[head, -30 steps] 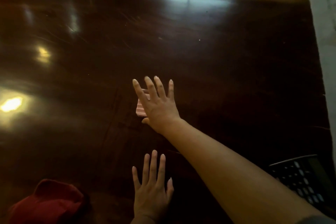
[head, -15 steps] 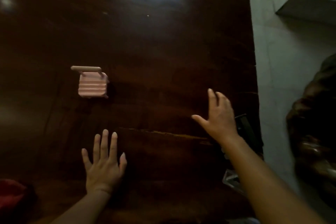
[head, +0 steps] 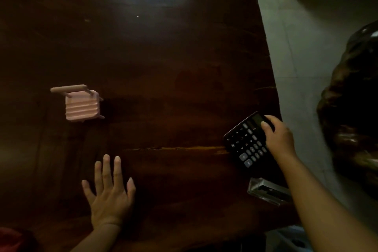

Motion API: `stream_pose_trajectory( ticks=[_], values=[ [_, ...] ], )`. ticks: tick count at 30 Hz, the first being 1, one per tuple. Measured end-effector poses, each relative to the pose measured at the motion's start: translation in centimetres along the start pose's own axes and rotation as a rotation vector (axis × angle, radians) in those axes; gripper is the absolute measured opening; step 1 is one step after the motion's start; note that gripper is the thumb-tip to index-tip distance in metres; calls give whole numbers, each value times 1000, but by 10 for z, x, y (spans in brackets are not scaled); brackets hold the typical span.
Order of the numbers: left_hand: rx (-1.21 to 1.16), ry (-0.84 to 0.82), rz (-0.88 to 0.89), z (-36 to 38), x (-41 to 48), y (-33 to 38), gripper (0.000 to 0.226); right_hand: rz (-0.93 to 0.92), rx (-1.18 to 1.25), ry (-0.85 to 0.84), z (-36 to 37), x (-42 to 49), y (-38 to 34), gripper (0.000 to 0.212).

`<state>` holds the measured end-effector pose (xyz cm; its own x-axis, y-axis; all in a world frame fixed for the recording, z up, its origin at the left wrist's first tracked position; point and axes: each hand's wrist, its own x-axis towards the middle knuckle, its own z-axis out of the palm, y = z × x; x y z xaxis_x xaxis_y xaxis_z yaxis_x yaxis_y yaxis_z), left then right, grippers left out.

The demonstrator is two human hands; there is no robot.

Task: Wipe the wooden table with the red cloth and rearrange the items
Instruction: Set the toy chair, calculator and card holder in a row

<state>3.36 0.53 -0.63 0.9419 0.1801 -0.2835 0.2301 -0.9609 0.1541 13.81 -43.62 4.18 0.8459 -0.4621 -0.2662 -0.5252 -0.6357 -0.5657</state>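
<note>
The dark wooden table (head: 163,57) fills most of the view. A small pink ribbed holder with a rod handle (head: 81,104) stands on it at the left. My left hand (head: 109,192) lies flat on the wood near the front edge, fingers spread, holding nothing. My right hand (head: 279,139) grips the far right side of a black calculator (head: 246,143) near the table's right edge. One corner of the red cloth (head: 9,237) shows at the bottom left.
A clear plastic case holding something dark (head: 268,190) lies just in front of the calculator, by my right forearm. A pale tiled floor (head: 302,47) runs past the table's right edge, where a dark carved wooden object (head: 356,108) stands.
My right hand left the pink holder, swung right and took hold of the calculator. The view turned right, so the red cloth slid almost out of sight. The left hand stayed flat.
</note>
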Motion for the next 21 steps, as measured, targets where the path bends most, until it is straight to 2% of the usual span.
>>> stream_pose_trajectory(
  ticks=[5,11,16,21],
  values=[
    [18,-15,-1,0,0,-2,72,-179,-25,-159,32,15,-68,26],
    [8,12,27,-2,-2,-3,73,-496,-144,-353,100,26,-178,27],
    [-2,23,39,-3,-1,-2,73,-684,-246,-376,142,31,-251,28],
    [-6,30,51,-3,-1,-2,73,-789,-360,-370,161,33,-274,32]
  ],
)
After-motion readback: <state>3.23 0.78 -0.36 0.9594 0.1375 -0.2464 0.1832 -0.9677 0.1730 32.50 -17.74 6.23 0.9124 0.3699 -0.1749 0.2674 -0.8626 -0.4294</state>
